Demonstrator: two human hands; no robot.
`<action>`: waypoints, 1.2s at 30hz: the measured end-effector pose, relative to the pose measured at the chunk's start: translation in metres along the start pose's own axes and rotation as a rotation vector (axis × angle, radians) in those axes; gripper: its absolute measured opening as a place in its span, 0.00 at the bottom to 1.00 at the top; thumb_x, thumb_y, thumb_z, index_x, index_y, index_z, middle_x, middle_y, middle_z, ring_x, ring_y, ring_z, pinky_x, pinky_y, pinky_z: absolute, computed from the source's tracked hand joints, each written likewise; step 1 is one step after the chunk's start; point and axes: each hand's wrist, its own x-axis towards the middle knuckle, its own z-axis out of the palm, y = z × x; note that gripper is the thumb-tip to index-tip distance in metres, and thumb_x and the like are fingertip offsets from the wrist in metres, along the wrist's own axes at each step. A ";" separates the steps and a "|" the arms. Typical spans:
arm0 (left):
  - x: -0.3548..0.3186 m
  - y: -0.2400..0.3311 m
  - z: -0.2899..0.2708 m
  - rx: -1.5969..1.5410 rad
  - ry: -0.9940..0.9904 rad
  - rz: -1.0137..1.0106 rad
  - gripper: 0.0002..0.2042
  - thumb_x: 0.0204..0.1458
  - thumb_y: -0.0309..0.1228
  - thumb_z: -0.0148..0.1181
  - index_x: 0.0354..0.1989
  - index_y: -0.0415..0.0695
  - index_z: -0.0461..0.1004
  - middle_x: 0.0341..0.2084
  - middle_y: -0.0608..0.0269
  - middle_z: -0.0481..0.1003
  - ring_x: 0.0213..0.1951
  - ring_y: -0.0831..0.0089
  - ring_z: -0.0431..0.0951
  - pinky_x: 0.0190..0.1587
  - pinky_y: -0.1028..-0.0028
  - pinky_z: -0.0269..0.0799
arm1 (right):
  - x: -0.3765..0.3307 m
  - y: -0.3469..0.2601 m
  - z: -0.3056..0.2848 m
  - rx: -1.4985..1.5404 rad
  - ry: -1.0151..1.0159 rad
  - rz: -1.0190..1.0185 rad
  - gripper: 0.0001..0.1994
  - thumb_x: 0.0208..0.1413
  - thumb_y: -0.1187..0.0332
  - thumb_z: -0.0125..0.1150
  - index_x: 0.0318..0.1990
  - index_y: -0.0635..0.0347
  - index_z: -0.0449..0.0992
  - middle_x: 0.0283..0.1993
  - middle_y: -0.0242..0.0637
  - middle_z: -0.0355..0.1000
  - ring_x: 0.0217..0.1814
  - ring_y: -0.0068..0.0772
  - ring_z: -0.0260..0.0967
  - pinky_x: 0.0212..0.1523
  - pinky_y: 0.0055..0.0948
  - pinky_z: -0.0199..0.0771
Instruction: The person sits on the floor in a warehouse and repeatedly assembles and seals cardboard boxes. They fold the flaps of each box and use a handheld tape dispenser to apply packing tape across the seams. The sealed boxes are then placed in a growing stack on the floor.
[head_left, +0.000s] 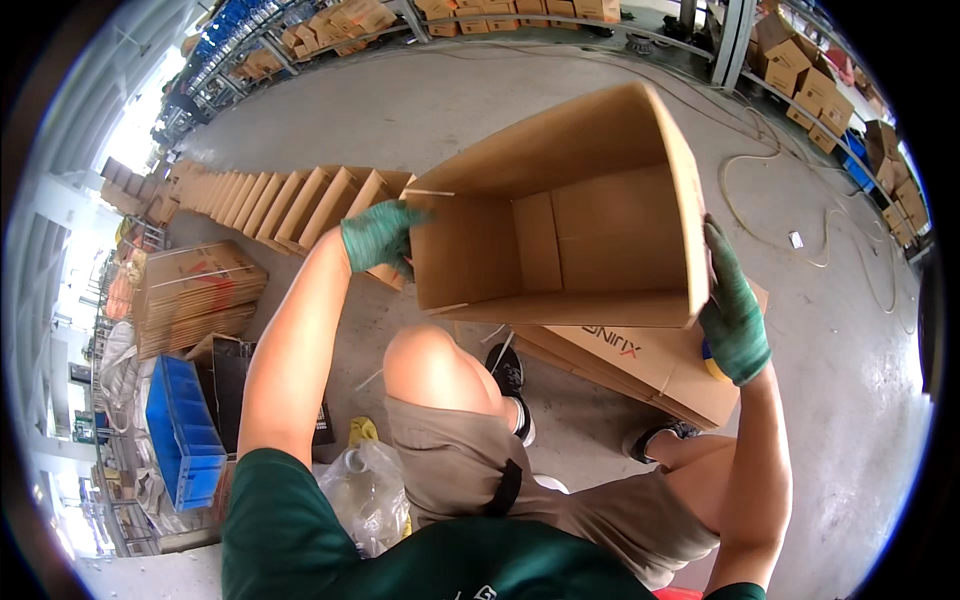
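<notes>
tan-brown cardboard box [615, 225], green gloves [738, 322], super bright blue crate [185, 435], greyish floor [845, 370], taupe-y shorts [440, 450], dark green tee [285, 525]

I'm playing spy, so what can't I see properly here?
All in the head view:
- Yellow thing: partly hidden behind the right hand.
- Box: outer bottom faces away, hidden by its own walls.
- Far blue things: too small.

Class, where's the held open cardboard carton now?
In the head view, the open cardboard carton is just right of centre, between the gloved left hand and right hand.
</notes>
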 end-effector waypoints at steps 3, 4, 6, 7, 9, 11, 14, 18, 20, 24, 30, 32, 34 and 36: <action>0.005 -0.047 -0.015 -0.146 0.218 0.038 0.24 0.63 0.37 0.57 0.65 0.42 0.65 0.55 0.49 0.76 0.51 0.54 0.81 0.45 0.55 0.81 | 0.018 -0.023 0.017 -0.188 0.010 -0.060 0.38 0.54 0.89 0.50 0.73 0.51 0.59 0.76 0.45 0.57 0.77 0.46 0.56 0.73 0.36 0.60; 0.008 -0.069 -0.024 -0.229 0.270 0.046 0.22 0.64 0.36 0.55 0.64 0.43 0.65 0.55 0.49 0.76 0.51 0.55 0.81 0.46 0.54 0.81 | 0.019 -0.023 0.020 -0.111 0.015 0.009 0.37 0.55 0.88 0.50 0.73 0.50 0.59 0.75 0.45 0.58 0.76 0.45 0.57 0.72 0.36 0.62; 0.019 -0.115 -0.040 -0.395 0.363 0.058 0.19 0.65 0.33 0.52 0.63 0.43 0.67 0.54 0.50 0.76 0.50 0.56 0.81 0.47 0.54 0.82 | 0.017 -0.020 0.024 0.038 0.027 0.157 0.36 0.57 0.86 0.51 0.73 0.50 0.59 0.74 0.44 0.60 0.75 0.44 0.60 0.70 0.37 0.66; 0.025 -0.130 -0.045 -0.445 0.395 -0.025 0.17 0.66 0.33 0.50 0.62 0.43 0.68 0.55 0.49 0.75 0.52 0.56 0.80 0.48 0.53 0.82 | 0.014 -0.018 0.022 -0.001 0.025 0.180 0.34 0.59 0.84 0.51 0.73 0.50 0.59 0.73 0.43 0.62 0.73 0.42 0.63 0.67 0.37 0.69; 0.048 -0.184 -0.064 -0.618 0.491 -0.103 0.18 0.66 0.33 0.50 0.62 0.41 0.67 0.57 0.50 0.74 0.54 0.55 0.78 0.55 0.51 0.78 | 0.008 -0.012 0.018 -0.002 0.012 0.174 0.33 0.60 0.84 0.51 0.73 0.51 0.59 0.72 0.43 0.64 0.72 0.41 0.64 0.67 0.37 0.69; 0.083 -0.251 -0.092 -0.811 0.544 -0.093 0.20 0.65 0.31 0.51 0.65 0.44 0.64 0.54 0.53 0.76 0.52 0.54 0.78 0.55 0.51 0.78 | -0.001 -0.002 0.019 0.026 0.026 0.189 0.32 0.59 0.83 0.53 0.72 0.53 0.61 0.68 0.42 0.68 0.69 0.41 0.67 0.66 0.36 0.70; 0.139 -0.320 -0.082 -1.044 0.847 -0.018 0.25 0.62 0.26 0.52 0.69 0.50 0.60 0.56 0.52 0.73 0.49 0.55 0.79 0.52 0.51 0.79 | -0.014 0.007 0.019 -0.062 -0.081 0.339 0.30 0.58 0.82 0.55 0.70 0.56 0.64 0.65 0.42 0.71 0.67 0.41 0.69 0.66 0.35 0.70; 0.166 -0.383 -0.056 -0.652 0.957 0.071 0.36 0.57 0.19 0.52 0.74 0.60 0.53 0.58 0.55 0.68 0.42 0.60 0.78 0.49 0.58 0.76 | -0.021 0.004 0.021 -0.247 -0.227 0.343 0.27 0.56 0.79 0.59 0.65 0.58 0.70 0.60 0.43 0.74 0.61 0.45 0.72 0.62 0.36 0.72; 0.170 -0.382 -0.040 -0.066 0.987 0.132 0.36 0.55 0.17 0.51 0.74 0.56 0.56 0.44 0.58 0.74 0.35 0.66 0.77 0.45 0.66 0.75 | -0.019 0.003 0.016 -0.288 -0.309 0.398 0.25 0.55 0.77 0.60 0.63 0.57 0.71 0.59 0.46 0.74 0.60 0.48 0.72 0.60 0.39 0.73; 0.161 -0.271 -0.008 -0.300 0.456 0.236 0.19 0.62 0.22 0.52 0.62 0.45 0.71 0.29 0.63 0.77 0.29 0.75 0.76 0.31 0.75 0.72 | -0.041 0.027 -0.012 -0.585 -0.231 0.593 0.23 0.56 0.72 0.62 0.61 0.55 0.73 0.57 0.50 0.73 0.59 0.53 0.72 0.58 0.44 0.74; 0.141 -0.075 0.006 0.310 0.005 0.056 0.22 0.68 0.34 0.50 0.69 0.44 0.64 0.54 0.58 0.76 0.51 0.72 0.76 0.56 0.70 0.74 | -0.046 0.037 -0.011 -0.943 -0.443 0.873 0.37 0.55 0.59 0.67 0.72 0.44 0.59 0.60 0.50 0.71 0.60 0.53 0.70 0.57 0.46 0.74; 0.166 -0.064 0.029 0.568 -0.001 0.088 0.24 0.66 0.34 0.50 0.69 0.42 0.63 0.61 0.53 0.72 0.59 0.63 0.73 0.62 0.67 0.69 | -0.057 0.057 -0.004 -0.936 -0.472 0.830 0.38 0.55 0.60 0.65 0.73 0.43 0.58 0.59 0.51 0.71 0.58 0.53 0.72 0.56 0.47 0.74; 0.185 -0.052 0.075 0.742 -0.015 0.110 0.25 0.67 0.34 0.48 0.71 0.40 0.59 0.61 0.53 0.72 0.56 0.64 0.75 0.59 0.67 0.71 | -0.064 0.070 -0.002 -0.928 -0.463 0.862 0.33 0.56 0.60 0.63 0.71 0.42 0.62 0.58 0.50 0.73 0.58 0.53 0.73 0.56 0.46 0.74; 0.215 -0.058 0.112 0.883 0.030 0.110 0.24 0.67 0.34 0.49 0.71 0.41 0.61 0.62 0.52 0.72 0.56 0.65 0.74 0.59 0.68 0.71 | -0.091 0.120 -0.002 -0.855 -0.445 0.894 0.30 0.58 0.61 0.61 0.69 0.41 0.64 0.56 0.49 0.75 0.57 0.52 0.73 0.56 0.44 0.74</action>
